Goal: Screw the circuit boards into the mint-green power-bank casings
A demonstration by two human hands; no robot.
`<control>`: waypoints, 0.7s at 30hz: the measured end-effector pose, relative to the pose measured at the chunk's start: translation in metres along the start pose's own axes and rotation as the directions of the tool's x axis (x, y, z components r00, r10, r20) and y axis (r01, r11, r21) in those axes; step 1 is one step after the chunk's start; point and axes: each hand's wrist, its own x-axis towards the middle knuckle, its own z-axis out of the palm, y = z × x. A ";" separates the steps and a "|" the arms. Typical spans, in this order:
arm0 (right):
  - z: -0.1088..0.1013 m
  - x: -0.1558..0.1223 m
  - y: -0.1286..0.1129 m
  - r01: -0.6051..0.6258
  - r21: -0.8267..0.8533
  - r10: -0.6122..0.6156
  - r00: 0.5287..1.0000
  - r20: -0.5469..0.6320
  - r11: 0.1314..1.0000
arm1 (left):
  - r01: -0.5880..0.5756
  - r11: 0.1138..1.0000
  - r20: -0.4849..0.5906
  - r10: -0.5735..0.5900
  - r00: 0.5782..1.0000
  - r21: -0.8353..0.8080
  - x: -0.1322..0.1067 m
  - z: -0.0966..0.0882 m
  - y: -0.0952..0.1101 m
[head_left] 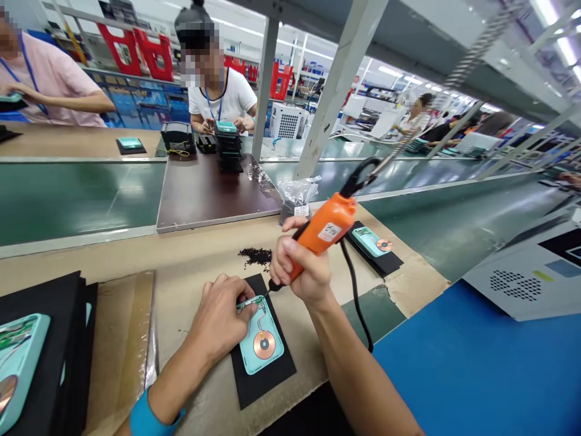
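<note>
No wording can be read clearly anywhere. A white label sits on the body of the orange electric screwdriver, with dark printing too blurred to make out. Farther off, near the far edge of the bench, a clear plastic bag carries a small white label, its print also too small to read.

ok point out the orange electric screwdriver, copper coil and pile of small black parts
orange electric screwdriver (333,223), head view, on its orange grip
copper coil (264,344), head view, on its centre
pile of small black parts (255,257), head view, on its middle
</note>
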 end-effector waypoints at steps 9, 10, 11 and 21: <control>-0.024 0.011 0.002 0.060 -0.209 -0.116 0.957 -0.266 0.976 | -0.014 0.994 -0.094 0.004 0.996 -0.106 0.004 -0.003 -0.010; -0.024 0.012 0.003 0.037 -0.236 -0.104 0.955 -0.278 0.971 | -0.003 0.993 -0.113 -0.011 0.994 -0.122 0.006 -0.006 -0.012; -0.024 0.012 0.004 0.017 -0.260 -0.095 0.953 -0.288 0.966 | 0.015 0.992 -0.130 -0.032 0.991 -0.128 0.009 -0.008 -0.015; -0.027 0.015 -0.001 -0.015 -0.282 -0.074 0.950 -0.302 0.959 | -0.053 0.991 -0.080 0.063 0.995 0.123 0.088 -0.002 -0.003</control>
